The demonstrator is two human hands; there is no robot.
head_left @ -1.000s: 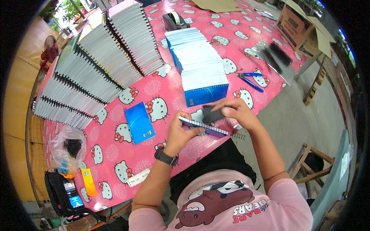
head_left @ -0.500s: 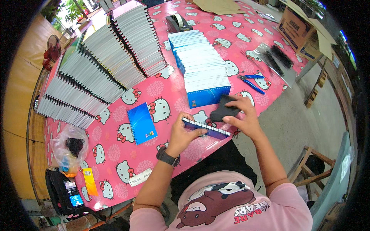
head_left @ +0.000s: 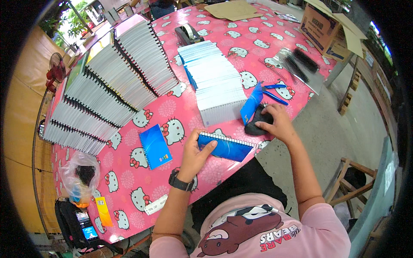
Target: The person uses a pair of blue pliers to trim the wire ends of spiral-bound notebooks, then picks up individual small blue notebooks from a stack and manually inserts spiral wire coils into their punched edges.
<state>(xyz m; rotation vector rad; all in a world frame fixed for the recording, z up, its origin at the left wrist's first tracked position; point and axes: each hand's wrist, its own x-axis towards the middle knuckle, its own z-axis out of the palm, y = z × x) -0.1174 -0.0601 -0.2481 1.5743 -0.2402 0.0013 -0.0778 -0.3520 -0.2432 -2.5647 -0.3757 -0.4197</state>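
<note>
My left hand (head_left: 195,152) is closed on a blue spiral notebook (head_left: 228,147), thumb across its cover, with the wire-bound edge facing away from me. My right hand (head_left: 277,122) grips a soft-looking black pad (head_left: 257,123) at the table's right edge; its exact kind cannot be made out. Against the pad a loose blue cover (head_left: 252,104) stands tilted, beside the near end of a long row of white-paged booklets (head_left: 219,86). Another blue spiral notebook (head_left: 155,146) lies flat to the left of my left hand.
Blue-handled pliers (head_left: 275,94) lie past the pad, with black binding coils (head_left: 303,64) on plastic beyond. Thick rows of spiral-bound books (head_left: 116,73) fill the far left. A tape dispenser (head_left: 188,34), a cardboard box (head_left: 322,30), a phone (head_left: 88,228) and a white ruler-like strip (head_left: 155,204) also lie around.
The notebook in my left hand has turned to show its blue cover. My right hand has shifted slightly right with the black pad. The blue front cover has come away from the booklet row.
</note>
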